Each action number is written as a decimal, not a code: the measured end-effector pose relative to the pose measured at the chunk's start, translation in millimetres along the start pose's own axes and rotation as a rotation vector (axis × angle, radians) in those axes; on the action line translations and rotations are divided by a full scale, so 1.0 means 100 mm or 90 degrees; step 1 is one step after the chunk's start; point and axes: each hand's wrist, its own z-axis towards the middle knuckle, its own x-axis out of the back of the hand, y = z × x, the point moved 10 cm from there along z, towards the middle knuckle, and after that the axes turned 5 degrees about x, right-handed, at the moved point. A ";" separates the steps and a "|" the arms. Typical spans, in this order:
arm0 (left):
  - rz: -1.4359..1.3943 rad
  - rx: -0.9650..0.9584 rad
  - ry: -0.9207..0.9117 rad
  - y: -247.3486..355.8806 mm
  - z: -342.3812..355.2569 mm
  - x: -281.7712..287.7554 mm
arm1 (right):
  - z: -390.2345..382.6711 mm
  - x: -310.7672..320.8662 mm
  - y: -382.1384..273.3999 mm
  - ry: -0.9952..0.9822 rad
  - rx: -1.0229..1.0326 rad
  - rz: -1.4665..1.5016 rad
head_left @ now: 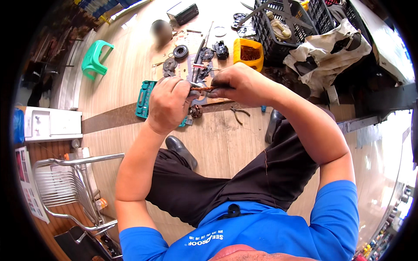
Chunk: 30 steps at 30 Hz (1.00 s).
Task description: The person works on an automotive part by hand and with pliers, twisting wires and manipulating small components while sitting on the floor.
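Note:
In front of me, above the floor, my left hand (169,103) and my right hand (246,85) are close together. A short twisted copper-coloured wire (204,88) runs between their fingertips, pinched at both ends. A small shiny metal piece shows by my left fingertips; its kind is unclear. My fingertips are blackened. Just beyond my hands is a thin tool with a red and white part (203,67); whether my right hand touches it cannot be told. Past my left hand lies a round dark part (170,66). A round brown metal part (196,111) rests below the wire.
Pliers (239,114) lie between my boots. Beside my left hand is a teal tool case (144,99). Farther off are a black ring (180,51), a yellow container (248,48) and black crates (273,41). A green stool (95,61) and metal chair (61,182) are left.

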 end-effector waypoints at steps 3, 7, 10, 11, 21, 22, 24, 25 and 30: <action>-0.002 -0.020 0.004 0.03 -0.02 0.03 | -0.01 0.02 -0.09 0.041 0.064 -0.046; -0.028 0.020 0.006 0.02 -0.01 0.01 | -0.03 0.02 -0.17 0.076 0.103 -0.162; -0.147 0.227 -0.027 -0.17 -0.04 -0.09 | -0.01 0.01 -0.20 0.064 0.112 -0.318; -0.167 0.277 -0.051 -0.21 -0.05 -0.13 | 0.01 -0.03 -0.17 0.035 0.084 -0.338; 0.048 0.099 -0.045 0.04 0.01 -0.17 | -0.05 -0.07 0.10 0.104 -0.045 -0.263; 0.044 0.101 -0.040 0.03 0.01 -0.18 | -0.06 -0.07 0.11 0.104 -0.040 -0.259; 0.042 0.103 -0.032 0.01 0.00 -0.16 | -0.05 -0.09 0.11 0.100 -0.033 -0.255; 0.021 0.133 -0.033 -0.03 0.00 -0.16 | -0.05 -0.12 0.12 0.095 -0.033 -0.257; -0.073 0.297 -0.097 -0.27 -0.09 -0.25 | -0.01 -0.24 0.14 0.069 -0.027 -0.311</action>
